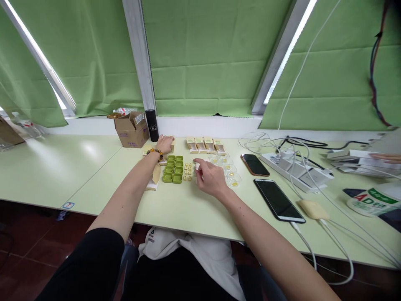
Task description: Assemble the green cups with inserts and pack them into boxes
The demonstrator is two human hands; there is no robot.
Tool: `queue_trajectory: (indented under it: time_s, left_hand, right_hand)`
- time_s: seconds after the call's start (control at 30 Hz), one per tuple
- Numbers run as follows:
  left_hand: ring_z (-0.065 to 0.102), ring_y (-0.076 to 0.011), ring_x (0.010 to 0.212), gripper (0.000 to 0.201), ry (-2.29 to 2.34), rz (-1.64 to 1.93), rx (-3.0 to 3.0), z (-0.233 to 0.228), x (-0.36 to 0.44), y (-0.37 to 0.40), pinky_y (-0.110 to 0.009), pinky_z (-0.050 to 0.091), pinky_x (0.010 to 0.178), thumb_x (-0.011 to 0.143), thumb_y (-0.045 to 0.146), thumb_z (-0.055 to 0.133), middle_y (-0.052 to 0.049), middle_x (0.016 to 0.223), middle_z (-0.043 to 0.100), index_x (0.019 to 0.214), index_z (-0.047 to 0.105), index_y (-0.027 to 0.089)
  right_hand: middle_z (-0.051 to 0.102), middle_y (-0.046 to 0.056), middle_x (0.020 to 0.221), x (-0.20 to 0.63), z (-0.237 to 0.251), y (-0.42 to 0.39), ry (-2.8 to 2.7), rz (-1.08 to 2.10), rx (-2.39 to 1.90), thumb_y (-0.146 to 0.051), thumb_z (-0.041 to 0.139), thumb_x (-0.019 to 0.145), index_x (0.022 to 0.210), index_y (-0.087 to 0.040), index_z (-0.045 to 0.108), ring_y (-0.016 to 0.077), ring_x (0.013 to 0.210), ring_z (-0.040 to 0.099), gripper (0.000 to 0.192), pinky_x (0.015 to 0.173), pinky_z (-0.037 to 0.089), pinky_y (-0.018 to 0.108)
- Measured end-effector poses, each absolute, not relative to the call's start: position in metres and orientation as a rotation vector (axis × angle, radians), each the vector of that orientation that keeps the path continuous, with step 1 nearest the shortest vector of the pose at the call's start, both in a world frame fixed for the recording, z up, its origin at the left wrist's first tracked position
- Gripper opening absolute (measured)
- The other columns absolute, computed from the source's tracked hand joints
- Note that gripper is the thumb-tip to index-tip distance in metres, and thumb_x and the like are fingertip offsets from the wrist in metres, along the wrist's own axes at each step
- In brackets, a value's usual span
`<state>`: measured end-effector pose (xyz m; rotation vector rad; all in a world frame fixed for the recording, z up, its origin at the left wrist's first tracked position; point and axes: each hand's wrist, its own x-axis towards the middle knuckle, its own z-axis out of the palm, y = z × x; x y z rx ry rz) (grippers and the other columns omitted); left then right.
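My left hand [164, 144] reaches far across the pale green table [94, 175] and rests on a small beige item near a black cylinder [153, 125]; whether it grips it I cannot tell. It wears a beaded bracelet. My right hand [209, 177] hovers over the table with fingers curled beside a cluster of small yellow pieces [188, 171]. Between the hands lies a block of several green square trays [173, 169]. Clear plastic cups with yellow contents [231, 174] sit just right of my right hand. A row of beige packets [205, 144] stands behind.
An open cardboard box [132, 129] stands at the back left. Two phones [254, 164] [278, 199] lie to the right, one plugged into a cable. A white power strip [297, 169] with tangled cords, papers and another person's hand [387, 157] occupy the far right.
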<state>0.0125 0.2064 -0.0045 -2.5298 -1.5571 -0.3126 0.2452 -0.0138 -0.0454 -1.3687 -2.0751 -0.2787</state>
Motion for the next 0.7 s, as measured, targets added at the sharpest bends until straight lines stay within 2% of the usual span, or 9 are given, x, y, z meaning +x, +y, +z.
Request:
queue_trajectory:
  time_s: [0.1,0.17,0.27,0.33,0.43,0.53,0.7]
  left_hand:
    - [0.039,-0.0364,0.151,0.067,-1.571,-0.359,-2.484,-0.011,0.011,0.204,-0.060,0.019,0.130,0.071,0.009,0.064,-0.015,0.141,0.064,0.136,0.059,0.018]
    - [0.033,-0.0384,0.153,0.067,-1.568,-0.399,-2.446,-0.011,0.010,0.200,-0.061,0.024,0.127,0.071,0.012,0.065,-0.017,0.150,0.057,0.138,0.059,0.019]
    - [0.041,-0.0369,0.146,0.065,-1.496,-0.418,-2.405,-0.008,0.009,0.191,-0.054,0.037,0.118,0.076,0.013,0.065,-0.019,0.153,0.051,0.140,0.058,0.017]
    - [0.049,-0.0342,0.138,0.061,-1.424,-0.331,-2.413,-0.006,0.008,0.184,-0.048,0.043,0.112,0.080,0.013,0.063,-0.019,0.148,0.055,0.141,0.059,0.016]
    - [0.057,-0.0326,0.128,0.051,-1.384,-0.174,-2.437,-0.008,0.008,0.175,-0.047,0.044,0.108,0.083,0.013,0.062,-0.017,0.139,0.061,0.133,0.066,0.017]
    - [0.057,-0.0341,0.128,0.041,-1.403,-0.136,-2.428,-0.012,0.009,0.170,-0.048,0.043,0.110,0.083,0.013,0.063,-0.017,0.138,0.062,0.124,0.071,0.017]
    - [0.053,-0.0342,0.134,0.043,-1.454,-0.100,-2.438,-0.015,0.012,0.171,-0.046,0.047,0.111,0.084,0.014,0.064,-0.019,0.143,0.058,0.128,0.069,0.016]
  right_hand:
    - [0.077,0.008,0.095,0.245,-0.045,-0.014,-2.076,-0.279,-1.353,-0.024,0.048,0.099,0.138,-0.017,0.056,0.0228,0.087,0.068,0.041,0.062,0.032,0.031]
    - [0.077,0.008,0.095,0.245,-0.046,-0.014,-2.077,-0.277,-1.355,-0.024,0.048,0.099,0.138,-0.017,0.056,0.0229,0.086,0.068,0.041,0.062,0.032,0.031]
    - [0.077,0.008,0.094,0.243,-0.046,-0.014,-2.082,-0.275,-1.356,-0.025,0.049,0.099,0.139,-0.017,0.056,0.0227,0.085,0.068,0.041,0.061,0.031,0.031]
    - [0.078,0.008,0.096,0.242,-0.046,-0.015,-2.085,-0.270,-1.346,-0.025,0.048,0.099,0.139,-0.017,0.056,0.0226,0.085,0.068,0.041,0.060,0.031,0.031]
    - [0.079,0.009,0.098,0.241,-0.046,-0.016,-2.091,-0.266,-1.333,-0.025,0.048,0.099,0.139,-0.018,0.057,0.0226,0.086,0.069,0.041,0.061,0.032,0.031]
    - [0.079,0.009,0.098,0.241,-0.045,-0.017,-2.097,-0.273,-1.335,-0.025,0.048,0.099,0.139,-0.017,0.057,0.0227,0.087,0.070,0.041,0.061,0.032,0.031]
    - [0.079,0.008,0.097,0.240,-0.044,-0.018,-2.109,-0.269,-1.348,-0.025,0.048,0.100,0.139,-0.017,0.057,0.0221,0.085,0.070,0.041,0.061,0.032,0.031]
